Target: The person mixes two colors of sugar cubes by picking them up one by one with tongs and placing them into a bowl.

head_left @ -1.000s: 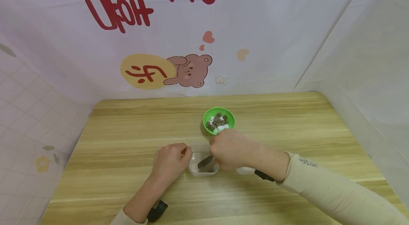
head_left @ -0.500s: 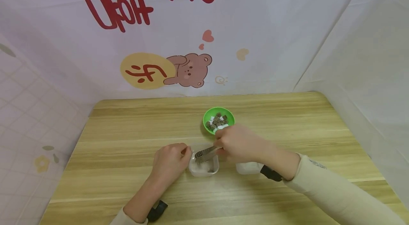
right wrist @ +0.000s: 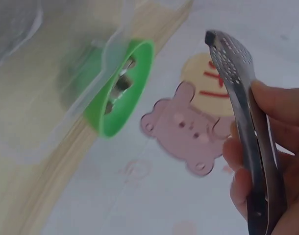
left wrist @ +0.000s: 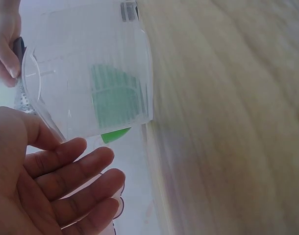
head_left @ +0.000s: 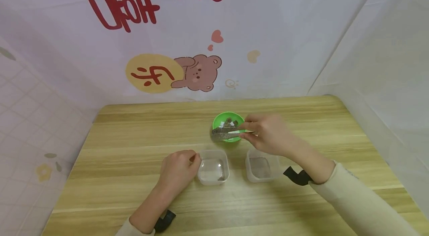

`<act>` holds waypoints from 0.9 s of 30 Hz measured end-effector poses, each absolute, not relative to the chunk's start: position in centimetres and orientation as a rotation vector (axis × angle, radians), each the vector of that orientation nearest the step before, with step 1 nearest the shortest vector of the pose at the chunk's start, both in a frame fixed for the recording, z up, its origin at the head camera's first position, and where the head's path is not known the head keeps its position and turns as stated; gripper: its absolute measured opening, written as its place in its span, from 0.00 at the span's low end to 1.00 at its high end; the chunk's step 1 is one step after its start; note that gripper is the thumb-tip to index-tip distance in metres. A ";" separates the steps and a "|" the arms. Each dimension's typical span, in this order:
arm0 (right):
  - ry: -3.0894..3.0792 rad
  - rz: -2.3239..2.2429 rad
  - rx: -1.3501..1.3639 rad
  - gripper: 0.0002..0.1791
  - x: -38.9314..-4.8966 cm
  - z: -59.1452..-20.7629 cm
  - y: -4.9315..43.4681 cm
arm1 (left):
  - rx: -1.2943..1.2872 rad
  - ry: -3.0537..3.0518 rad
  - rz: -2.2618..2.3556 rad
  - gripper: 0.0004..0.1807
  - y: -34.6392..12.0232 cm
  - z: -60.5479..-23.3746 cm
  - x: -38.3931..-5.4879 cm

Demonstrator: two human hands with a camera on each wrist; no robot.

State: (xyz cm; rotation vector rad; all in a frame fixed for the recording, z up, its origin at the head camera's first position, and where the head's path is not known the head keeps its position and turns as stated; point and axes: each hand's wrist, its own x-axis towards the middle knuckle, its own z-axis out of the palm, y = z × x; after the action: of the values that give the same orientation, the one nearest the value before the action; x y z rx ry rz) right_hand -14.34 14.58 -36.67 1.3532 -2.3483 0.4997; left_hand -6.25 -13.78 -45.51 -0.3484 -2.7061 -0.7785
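My right hand point(head_left: 273, 133) holds metal tongs point(head_left: 226, 135) over the green bowl point(head_left: 219, 117), which contains brown and white cubes point(head_left: 229, 121). The right wrist view shows the perforated heads of the tongs close together, a small dark spot at one tip. My left hand point(head_left: 180, 169) pinches the rim of the left clear plastic container point(head_left: 213, 182) at its far left corner between thumb and index finger; in the left wrist view the other fingers are spread loosely beside it. One small brown piece point(head_left: 221, 178) lies in that container's near right corner.
A second clear plastic container point(head_left: 248, 171) stands to the right, below my right forearm. The wooden table point(head_left: 134, 131) meets a printed white cloth point(head_left: 278, 42) at the back, with more cloth at both sides.
My right hand has lifted the tongs out of the left container and moved away and to the right, over the green bowl. The right container is now uncovered. My left hand stays put.
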 end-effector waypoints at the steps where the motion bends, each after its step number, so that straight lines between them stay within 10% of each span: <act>1: -2.331 0.502 1.322 0.08 -14.6 -36.8 14.9 | -0.345 -2.704 -0.778 0.13 -13.7 -45.6 -6.2; 27: -2.416 0.542 1.006 0.11 -17.0 -40.6 20.4 | -0.322 -2.694 -0.770 0.15 -13.1 -46.3 -6.0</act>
State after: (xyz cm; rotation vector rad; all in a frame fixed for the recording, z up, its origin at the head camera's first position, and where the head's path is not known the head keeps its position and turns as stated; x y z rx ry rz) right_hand -17.04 20.37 -40.60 1.0060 -2.4163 0.5419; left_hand -5.97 -13.08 -46.27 -0.3219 -2.6940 -0.7704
